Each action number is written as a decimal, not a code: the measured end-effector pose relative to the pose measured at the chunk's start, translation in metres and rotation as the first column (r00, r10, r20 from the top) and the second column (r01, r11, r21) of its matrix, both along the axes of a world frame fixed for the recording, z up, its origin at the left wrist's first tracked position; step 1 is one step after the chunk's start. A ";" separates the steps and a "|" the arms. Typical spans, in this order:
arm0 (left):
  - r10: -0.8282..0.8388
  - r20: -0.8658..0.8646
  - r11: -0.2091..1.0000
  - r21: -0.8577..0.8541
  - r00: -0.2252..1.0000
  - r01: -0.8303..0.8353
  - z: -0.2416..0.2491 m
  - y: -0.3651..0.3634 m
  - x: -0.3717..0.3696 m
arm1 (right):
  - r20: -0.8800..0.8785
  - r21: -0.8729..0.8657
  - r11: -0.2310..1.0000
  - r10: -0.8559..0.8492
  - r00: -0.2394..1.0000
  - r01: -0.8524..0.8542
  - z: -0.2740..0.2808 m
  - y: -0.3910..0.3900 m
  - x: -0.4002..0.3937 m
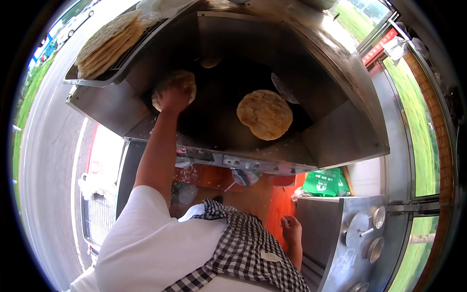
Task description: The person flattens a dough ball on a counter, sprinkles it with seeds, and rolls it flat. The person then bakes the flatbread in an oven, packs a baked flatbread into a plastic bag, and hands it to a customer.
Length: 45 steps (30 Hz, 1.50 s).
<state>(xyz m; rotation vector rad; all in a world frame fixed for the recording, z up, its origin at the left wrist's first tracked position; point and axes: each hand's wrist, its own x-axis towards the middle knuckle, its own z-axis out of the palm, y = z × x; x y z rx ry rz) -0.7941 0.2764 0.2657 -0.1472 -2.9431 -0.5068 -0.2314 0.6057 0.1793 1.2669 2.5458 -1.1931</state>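
My left hand [174, 99] reaches into the griddle at the left and is on a pale, round flatbread [188, 80]. Its fingers run over the bread's upper face, and their tips blend into it. A browned flatbread [265, 115] lies on the dark griddle [214, 126] to the right, apart from my hand. Low beside my checked apron, my right hand [291, 228] hangs with its fingers curled in; nothing shows in it. It is near the metal counter [316, 214].
A stack of flatbreads [109, 46] sits on a wire rack [114, 78] at the upper left. Metal walls [335, 136] surround the griddle. A green bag [322, 182] and several round metal lids or containers [375, 249] are at the right. A road [44, 160] runs along the left.
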 end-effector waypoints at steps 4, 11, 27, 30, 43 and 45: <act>0.051 0.103 0.991 -0.126 0.993 -0.038 -0.005 0.015 -0.009 | -0.008 0.000 1.000 -0.018 1.000 0.018 0.001 -0.007 0.005; -0.473 0.182 0.865 -0.089 0.862 0.494 0.028 0.023 0.052 | 0.008 -0.019 0.999 -0.027 1.000 0.027 -0.001 -0.015 0.006; -0.366 -0.159 0.911 0.139 0.917 0.388 0.008 0.025 0.109 | -0.050 0.056 0.995 0.080 0.996 -0.077 -0.013 -0.012 -0.008; -0.416 -0.169 0.897 0.088 0.894 0.434 -0.005 0.029 0.114 | -0.043 0.049 0.997 0.068 0.997 -0.066 -0.013 -0.014 -0.006; -0.379 -0.151 0.907 0.132 0.913 0.399 0.013 0.050 0.135 | 0.002 -0.020 0.999 0.025 1.000 -0.025 -0.007 -0.006 0.007; -0.375 -0.144 0.913 0.116 0.916 0.392 0.006 0.055 0.136 | -0.003 -0.025 0.999 0.021 1.000 -0.021 -0.007 -0.003 0.009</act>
